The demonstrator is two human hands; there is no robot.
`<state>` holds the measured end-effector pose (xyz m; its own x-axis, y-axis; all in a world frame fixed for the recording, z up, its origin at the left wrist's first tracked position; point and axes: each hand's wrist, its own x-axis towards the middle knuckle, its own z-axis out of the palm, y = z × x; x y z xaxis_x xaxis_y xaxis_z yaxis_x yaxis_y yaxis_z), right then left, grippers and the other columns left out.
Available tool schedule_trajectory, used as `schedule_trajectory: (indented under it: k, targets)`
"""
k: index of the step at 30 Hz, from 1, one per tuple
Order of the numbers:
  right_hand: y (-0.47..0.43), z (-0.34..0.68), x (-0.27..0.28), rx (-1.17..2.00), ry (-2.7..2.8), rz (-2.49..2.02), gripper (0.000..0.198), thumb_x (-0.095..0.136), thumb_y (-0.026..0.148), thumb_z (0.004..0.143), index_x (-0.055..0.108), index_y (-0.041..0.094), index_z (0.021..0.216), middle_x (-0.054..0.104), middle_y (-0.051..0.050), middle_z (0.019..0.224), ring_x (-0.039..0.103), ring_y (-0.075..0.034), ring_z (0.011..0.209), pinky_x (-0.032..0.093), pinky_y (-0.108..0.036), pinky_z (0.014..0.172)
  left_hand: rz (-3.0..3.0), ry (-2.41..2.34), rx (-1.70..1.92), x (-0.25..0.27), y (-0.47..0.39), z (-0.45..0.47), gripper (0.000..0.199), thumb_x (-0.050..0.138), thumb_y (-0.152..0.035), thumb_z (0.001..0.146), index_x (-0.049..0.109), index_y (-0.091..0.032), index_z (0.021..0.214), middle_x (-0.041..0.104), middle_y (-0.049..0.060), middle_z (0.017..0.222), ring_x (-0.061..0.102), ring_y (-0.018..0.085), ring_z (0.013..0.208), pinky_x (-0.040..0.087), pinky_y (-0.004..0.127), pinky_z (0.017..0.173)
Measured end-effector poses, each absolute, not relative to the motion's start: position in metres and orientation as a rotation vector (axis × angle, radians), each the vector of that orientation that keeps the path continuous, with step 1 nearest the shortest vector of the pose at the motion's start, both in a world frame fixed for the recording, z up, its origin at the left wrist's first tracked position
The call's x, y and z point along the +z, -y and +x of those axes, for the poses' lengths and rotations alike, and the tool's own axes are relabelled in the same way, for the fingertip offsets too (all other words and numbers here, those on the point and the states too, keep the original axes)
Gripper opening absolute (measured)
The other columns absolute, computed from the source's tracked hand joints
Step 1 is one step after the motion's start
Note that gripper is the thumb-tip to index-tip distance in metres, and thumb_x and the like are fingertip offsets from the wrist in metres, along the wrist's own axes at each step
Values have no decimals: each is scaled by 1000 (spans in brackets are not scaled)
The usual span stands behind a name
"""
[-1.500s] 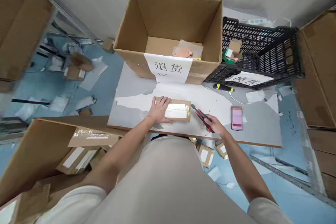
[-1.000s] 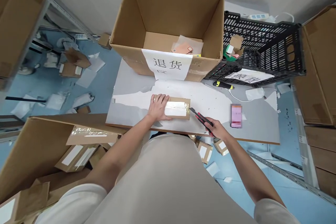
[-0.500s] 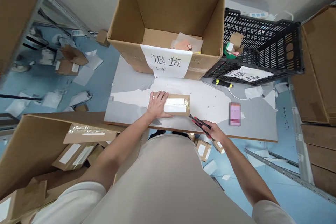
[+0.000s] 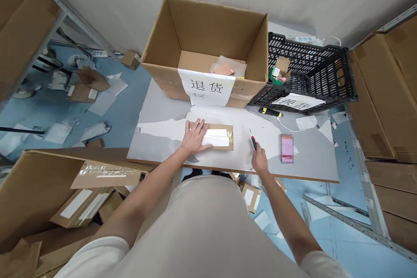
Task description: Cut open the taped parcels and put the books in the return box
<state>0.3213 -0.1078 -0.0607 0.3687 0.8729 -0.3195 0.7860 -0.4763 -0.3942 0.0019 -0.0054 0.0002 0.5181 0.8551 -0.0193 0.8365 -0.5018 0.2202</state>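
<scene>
While the fingers of the left hand (image 4: 194,137) lie stretched and slightly fanned over the left end of a taped parcel (image 4: 222,137), the right hand (image 4: 259,160) closes around the red and black handle of a knife (image 4: 253,141). The left thumb stands out from the other fingers, near the parcel's lower edge; whether it presses hard, I cannot tell. The knife's thin tip points up the frame, clear of the cardboard and to its right.

The parcel lies flat at the centre of the frame, its white label facing up and shiny tape (image 4: 230,138) across its right end. It looks uncut from above, though the side faces are hidden. I judge the step in hand as steadying the parcel with the blade held ready; a cut would call for bringing the tip leftward to the taped end while the left fingers stay out of its path.

Farther out on the table (image 4: 159,147), a phone (image 4: 287,149) lies right of the knife. A large carton (image 4: 163,79) stands at upper centre, beside a black crate (image 4: 312,108) at upper right.
</scene>
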Motion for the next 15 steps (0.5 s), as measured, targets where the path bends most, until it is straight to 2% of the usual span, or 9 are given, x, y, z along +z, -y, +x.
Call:
schedule_trajectory:
  k: [3, 8, 12, 15]
  targets:
    - [105, 292, -92, 548, 1518, -2518, 54, 33, 26, 86, 38, 15, 139, 49, -18, 103, 50, -31, 98, 41, -48, 83, 2583, -1437, 218, 1, 15, 0, 65, 46, -52, 82, 42, -14, 134, 38, 19, 142, 28, 36, 133, 5, 61, 108]
    - [113, 283, -109, 483, 1536, -2493, 55, 30, 29, 86, 38, 8, 136, 45, -25, 108, 44, -39, 103, 39, -58, 79, 2555, -1359, 327, -9, 43, -5, 37, 43, -34, 89, 54, -19, 120, 58, 14, 121, 48, 27, 118, 31, 48, 104]
    - [89, 280, -71, 318, 1657, -2343, 58, 31, 37, 88, 31, 8, 139, 38, -27, 125, 37, -39, 116, 32, -59, 89, 2546, -1345, 373, -24, 57, -9, 34, 38, -27, 91, 53, -18, 121, 58, 13, 123, 48, 25, 121, 32, 47, 105]
    - [53, 256, -28, 324, 2106, -1943, 61, 35, 44, 89, 27, 14, 141, 36, -21, 136, 33, -33, 124, 28, -50, 99, 2517, -1338, 413, -37, 60, -11, 33, 36, -24, 92, 54, -18, 119, 58, 12, 125, 46, 23, 125, 34, 45, 105]
